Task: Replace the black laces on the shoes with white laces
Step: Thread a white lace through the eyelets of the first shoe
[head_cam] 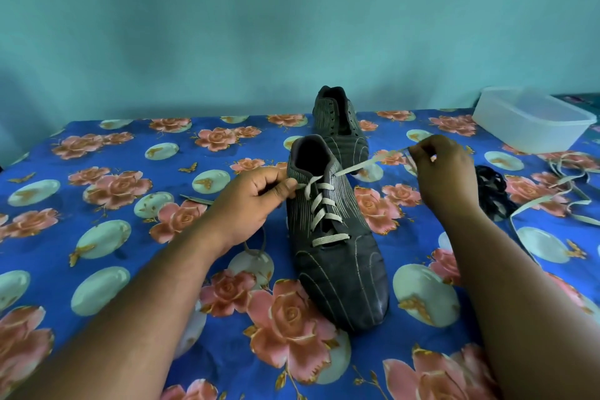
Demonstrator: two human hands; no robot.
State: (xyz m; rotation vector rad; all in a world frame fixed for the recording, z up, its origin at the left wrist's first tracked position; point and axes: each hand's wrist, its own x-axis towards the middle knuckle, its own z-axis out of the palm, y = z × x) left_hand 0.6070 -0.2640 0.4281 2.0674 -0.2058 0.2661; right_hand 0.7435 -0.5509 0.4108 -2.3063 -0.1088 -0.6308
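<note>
A dark striped shoe [337,256] stands in the middle of the flowered cloth, toe toward me, with a white lace [324,211] crossed through its eyelets. My left hand [256,201] pinches the lace's left end at the top eyelet. My right hand [444,172] pinches the right end, pulled out taut from the top right eyelet. Behind it stands a second dark shoe [341,123] with bare eyelets. A pile of black laces [492,188] lies right of my right hand. Another white lace [565,195] lies loose at the right.
A translucent plastic box [532,120] sits at the back right. A blue floral cloth [130,191] covers the surface, which ends at a teal wall. A thin dark loop [256,247] lies under my left wrist.
</note>
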